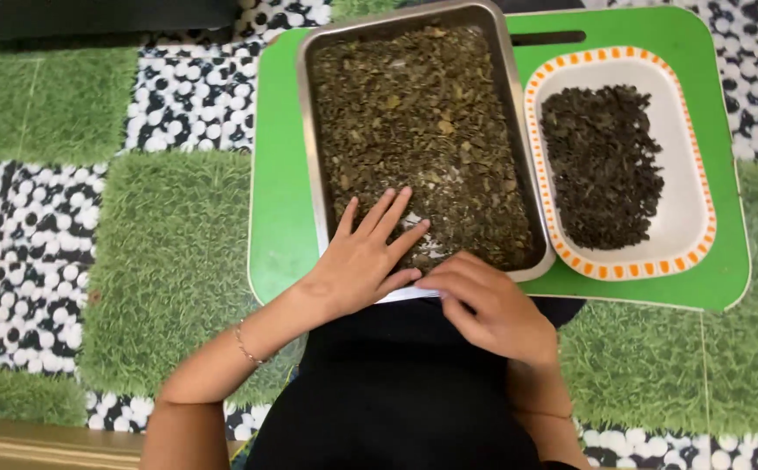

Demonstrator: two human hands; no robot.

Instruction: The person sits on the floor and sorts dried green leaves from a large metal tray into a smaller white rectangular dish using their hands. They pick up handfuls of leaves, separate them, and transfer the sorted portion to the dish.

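Patchwork floor covering of green artificial-grass squares (170, 261) and black-and-white pebble-print squares (192, 96) fills the view, seen from above. On it lies a bright green board (279, 218) with rounded corners and a slot handle at its far edge. A rectangular metal tray (309, 113) rests on the board's left half, filled with dry, olive-brown crushed leaves (422, 122); bare metal shows through near the tray's near edge. Just right of it, touching or nearly so, sits a white oblong dish (688, 218) with an orange dashed rim, holding a heap of darker, almost black leaves (601, 165). Left hand (362, 261) lies flat in the tray's near end, fingers spread on the leaves, grip wide, holding nothing. Right hand (492, 305) is curled at the tray's near rim, fingertips pinched together; whether it grips anything cannot be told. Black clothing (396, 392) covers the lap below.
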